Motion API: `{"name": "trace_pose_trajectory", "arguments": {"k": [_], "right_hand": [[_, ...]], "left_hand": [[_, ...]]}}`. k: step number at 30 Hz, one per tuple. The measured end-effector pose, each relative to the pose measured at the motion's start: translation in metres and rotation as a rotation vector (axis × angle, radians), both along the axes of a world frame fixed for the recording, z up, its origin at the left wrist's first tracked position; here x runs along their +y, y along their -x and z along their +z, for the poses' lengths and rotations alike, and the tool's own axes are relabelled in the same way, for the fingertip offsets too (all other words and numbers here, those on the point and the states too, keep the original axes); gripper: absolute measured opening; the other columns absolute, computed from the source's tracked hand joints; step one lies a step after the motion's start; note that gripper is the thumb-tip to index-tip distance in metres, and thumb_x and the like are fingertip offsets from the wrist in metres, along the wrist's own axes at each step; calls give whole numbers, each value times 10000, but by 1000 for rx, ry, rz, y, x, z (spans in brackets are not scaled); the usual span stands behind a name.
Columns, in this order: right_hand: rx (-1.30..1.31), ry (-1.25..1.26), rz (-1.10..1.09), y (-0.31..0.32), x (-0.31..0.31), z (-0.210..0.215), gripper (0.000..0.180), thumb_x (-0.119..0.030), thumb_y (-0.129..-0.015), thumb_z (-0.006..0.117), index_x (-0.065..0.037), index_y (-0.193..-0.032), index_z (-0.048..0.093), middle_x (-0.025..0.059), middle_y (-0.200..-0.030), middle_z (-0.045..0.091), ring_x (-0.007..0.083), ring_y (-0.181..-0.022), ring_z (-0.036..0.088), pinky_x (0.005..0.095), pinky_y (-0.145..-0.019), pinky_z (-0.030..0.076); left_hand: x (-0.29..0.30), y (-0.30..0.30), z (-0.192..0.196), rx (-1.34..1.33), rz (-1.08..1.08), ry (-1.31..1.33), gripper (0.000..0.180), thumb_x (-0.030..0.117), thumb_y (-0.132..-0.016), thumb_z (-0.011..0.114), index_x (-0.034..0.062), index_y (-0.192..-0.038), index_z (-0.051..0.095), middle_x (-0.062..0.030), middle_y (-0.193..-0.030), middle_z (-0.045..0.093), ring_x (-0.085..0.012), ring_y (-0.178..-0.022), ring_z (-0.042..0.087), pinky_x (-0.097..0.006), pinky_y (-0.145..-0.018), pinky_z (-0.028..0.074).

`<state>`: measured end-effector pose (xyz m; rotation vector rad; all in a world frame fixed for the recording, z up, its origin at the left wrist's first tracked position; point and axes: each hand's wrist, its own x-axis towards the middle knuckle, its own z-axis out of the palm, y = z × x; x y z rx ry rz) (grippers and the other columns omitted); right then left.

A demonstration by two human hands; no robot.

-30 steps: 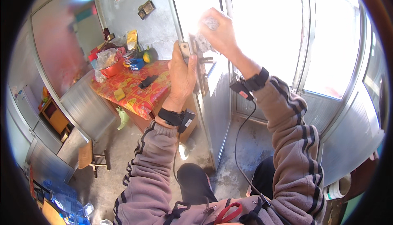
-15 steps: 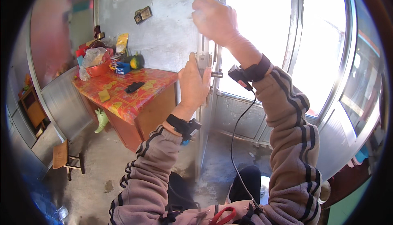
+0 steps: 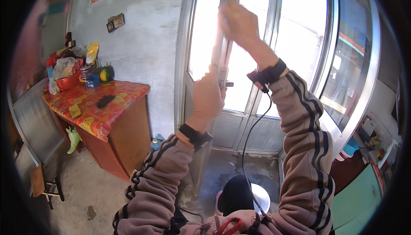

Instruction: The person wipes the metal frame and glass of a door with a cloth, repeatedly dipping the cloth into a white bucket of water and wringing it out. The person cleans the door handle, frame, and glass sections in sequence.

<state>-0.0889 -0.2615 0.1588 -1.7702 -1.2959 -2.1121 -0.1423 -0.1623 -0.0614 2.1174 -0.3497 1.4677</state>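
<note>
A metal-framed glazed door (image 3: 221,49) stands edge-on in front of me, bright daylight behind it. My left hand (image 3: 207,97) is wrapped round the door's edge beside the lock plate, its fingers pointing up. Just right of those fingers a lever handle (image 3: 230,84) sticks out. Higher up, my right hand (image 3: 239,24) is closed against the same door edge; whatever it holds, if anything, is hidden in the fist. Both wrists wear black bands with small devices, and a dark cable (image 3: 245,149) hangs from the right one.
At left stands a wooden table (image 3: 128,91) with a red patterned cover, carrying bags, a red bowl (image 3: 68,82) and a squash (image 3: 106,73). A white basin (image 3: 260,196) sits on the floor near my leg. A small stool (image 3: 37,181) is far left, a green cabinet (image 3: 357,201) at right.
My view has turned right, so the table and wall slide left. The door has swung, showing more glass on its left side. Both hands stay on its edge.
</note>
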Motion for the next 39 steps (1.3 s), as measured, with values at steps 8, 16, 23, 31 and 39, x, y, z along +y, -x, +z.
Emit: {"name": "trace_pose_trajectory", "arguments": {"k": [8,16,23,31,39], "right_hand": [[246,-220,83,-34,-57,0,271,-305,-955,770,-162,-1183,737,63,-1183,757,335,-1004,759,431,-856,601],[195,16,-74,-44,-96,-51,165,-202,-947,776,-155,-1087,704,59,-1068,683,310,-865,730,417,-742,611],[14,-254,-185,-39,-104,74,232,-152,-897,791,-79,-1076,664,191,-1050,649,398,-1007,697,523,-793,571],[152,176,-225,-23,-63,-46,183,-239,-963,746,-163,-1112,673,81,-1016,612,327,-950,697,468,-800,596],[-85,16,-236,-35,-51,39,146,-227,-979,754,-155,-1085,685,71,-1021,657,324,-902,732,430,-718,586]], "left_hand": [[-49,-32,2,101,47,-131,814,131,-938,767,-46,-1642,396,-77,-1055,702,-282,-969,694,-457,-823,467],[-60,-45,-12,-128,34,-123,849,107,-893,858,-43,-1594,402,-127,-1031,696,-345,-978,690,-489,-915,462],[-58,-53,-17,-117,2,-129,810,176,-1005,754,-62,-1679,374,-80,-1031,694,-281,-938,678,-465,-892,454],[-40,-48,-23,-199,80,-107,834,210,-988,767,-43,-1682,382,-71,-976,661,-270,-900,653,-468,-890,440],[-35,-46,-29,-214,125,-115,827,241,-998,772,-14,-1684,386,-56,-1008,664,-248,-963,650,-477,-945,427]]}}
